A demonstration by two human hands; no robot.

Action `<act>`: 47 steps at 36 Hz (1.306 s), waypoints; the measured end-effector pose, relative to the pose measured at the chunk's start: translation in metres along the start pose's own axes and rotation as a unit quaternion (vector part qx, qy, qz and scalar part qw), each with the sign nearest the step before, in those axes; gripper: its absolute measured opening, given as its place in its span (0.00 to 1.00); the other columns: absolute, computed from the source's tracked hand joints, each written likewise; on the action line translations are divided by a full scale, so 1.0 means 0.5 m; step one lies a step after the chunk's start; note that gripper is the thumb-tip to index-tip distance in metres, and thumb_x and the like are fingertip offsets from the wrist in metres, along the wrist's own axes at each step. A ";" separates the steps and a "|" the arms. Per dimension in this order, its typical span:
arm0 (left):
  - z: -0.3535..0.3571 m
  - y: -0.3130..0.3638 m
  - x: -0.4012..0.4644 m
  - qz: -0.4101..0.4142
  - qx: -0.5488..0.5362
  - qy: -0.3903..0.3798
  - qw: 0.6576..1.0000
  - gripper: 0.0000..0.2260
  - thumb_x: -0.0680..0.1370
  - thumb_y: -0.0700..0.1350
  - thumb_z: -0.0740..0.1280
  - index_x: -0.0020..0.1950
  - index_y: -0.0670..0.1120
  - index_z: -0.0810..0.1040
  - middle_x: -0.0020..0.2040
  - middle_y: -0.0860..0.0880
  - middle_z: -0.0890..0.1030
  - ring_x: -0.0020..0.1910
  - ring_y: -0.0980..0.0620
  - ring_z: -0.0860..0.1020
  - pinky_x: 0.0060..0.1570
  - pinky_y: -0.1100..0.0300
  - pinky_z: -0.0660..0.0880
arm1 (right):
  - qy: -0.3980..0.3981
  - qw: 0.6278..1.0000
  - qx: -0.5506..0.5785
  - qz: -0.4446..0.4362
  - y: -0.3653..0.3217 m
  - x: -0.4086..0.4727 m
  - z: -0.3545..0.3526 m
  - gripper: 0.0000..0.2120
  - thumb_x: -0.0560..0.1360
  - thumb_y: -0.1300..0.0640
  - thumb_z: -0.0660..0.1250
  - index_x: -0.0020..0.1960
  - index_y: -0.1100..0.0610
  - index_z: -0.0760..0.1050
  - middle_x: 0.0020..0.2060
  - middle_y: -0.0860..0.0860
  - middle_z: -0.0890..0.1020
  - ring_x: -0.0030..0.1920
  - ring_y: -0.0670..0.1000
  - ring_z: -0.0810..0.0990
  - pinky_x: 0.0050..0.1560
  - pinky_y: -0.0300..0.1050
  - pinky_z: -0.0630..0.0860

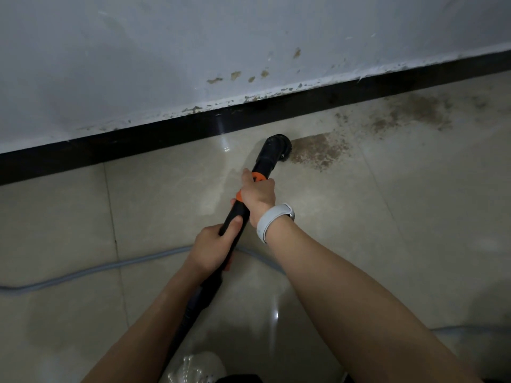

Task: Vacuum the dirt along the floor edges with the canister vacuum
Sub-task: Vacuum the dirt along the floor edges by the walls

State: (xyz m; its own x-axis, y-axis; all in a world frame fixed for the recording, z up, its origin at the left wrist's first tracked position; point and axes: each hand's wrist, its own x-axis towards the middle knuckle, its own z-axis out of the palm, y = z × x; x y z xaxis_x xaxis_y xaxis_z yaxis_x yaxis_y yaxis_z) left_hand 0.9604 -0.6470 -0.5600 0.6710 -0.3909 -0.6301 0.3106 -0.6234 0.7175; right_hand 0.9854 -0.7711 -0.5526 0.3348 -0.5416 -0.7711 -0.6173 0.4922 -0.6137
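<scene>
The black wand [237,214] is gripped by both the right hand [258,193] ahead and the left hand [211,246] behind, so its brush nozzle [275,149] is steered against the dirt patch [318,152] just beyond the right hand, near the skirting [138,142].

1. A glossy beige tiled floor [387,217] met a black baseboard [138,145].
2. Brown dirt [320,153] lay beside the vacuum's brush nozzle [276,146].
3. A grey cord [96,269] crossed the tiles.

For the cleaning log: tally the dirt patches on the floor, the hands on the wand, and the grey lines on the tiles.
Dirt patches: 2
Hands gripping the wand: 2
Grey lines: 1
Total: 5
</scene>
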 end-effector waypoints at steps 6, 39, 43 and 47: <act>0.024 -0.005 -0.005 0.015 0.022 -0.025 0.999 0.25 0.79 0.57 0.60 0.28 0.43 0.69 0.21 0.45 0.74 0.20 0.50 0.73 0.24 0.64 0.68 | 0.018 0.999 0.046 0.011 0.023 0.002 -0.037 0.21 0.80 0.48 0.62 0.66 0.59 0.62 0.43 0.56 0.76 0.26 0.49 0.75 0.36 0.47 0.81; 0.006 0.011 0.041 0.014 0.032 0.051 0.998 0.25 0.79 0.59 0.60 0.32 0.39 0.74 0.27 0.38 0.79 0.22 0.49 0.76 0.26 0.61 0.71 | -0.022 1.000 0.012 -0.012 -0.024 0.030 0.015 0.21 0.79 0.47 0.62 0.64 0.59 0.62 0.41 0.57 0.77 0.28 0.53 0.76 0.47 0.56 0.82; 0.022 0.021 0.042 0.029 0.037 0.026 0.999 0.25 0.79 0.58 0.60 0.32 0.39 0.74 0.25 0.40 0.78 0.22 0.50 0.74 0.23 0.65 0.70 | 0.004 1.000 0.027 -0.006 -0.019 0.043 -0.007 0.21 0.78 0.46 0.62 0.63 0.60 0.64 0.37 0.55 0.76 0.31 0.55 0.78 0.49 0.59 0.81; 0.037 0.023 0.039 0.039 0.052 0.009 0.998 0.26 0.79 0.58 0.59 0.32 0.40 0.74 0.28 0.38 0.79 0.23 0.50 0.75 0.24 0.66 0.70 | 0.024 0.999 0.045 -0.001 -0.013 0.046 -0.025 0.21 0.78 0.46 0.63 0.63 0.59 0.64 0.41 0.57 0.76 0.32 0.55 0.78 0.48 0.59 0.81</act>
State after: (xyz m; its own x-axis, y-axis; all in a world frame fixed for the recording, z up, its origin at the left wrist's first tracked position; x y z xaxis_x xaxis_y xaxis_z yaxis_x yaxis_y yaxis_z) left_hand 0.9647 -0.6741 -0.5697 0.7028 -0.4297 -0.5670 0.1852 -0.6590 0.7290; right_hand 0.9880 -0.7954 -0.5640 0.3006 -0.5737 -0.7619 -0.5491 0.5491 -0.6301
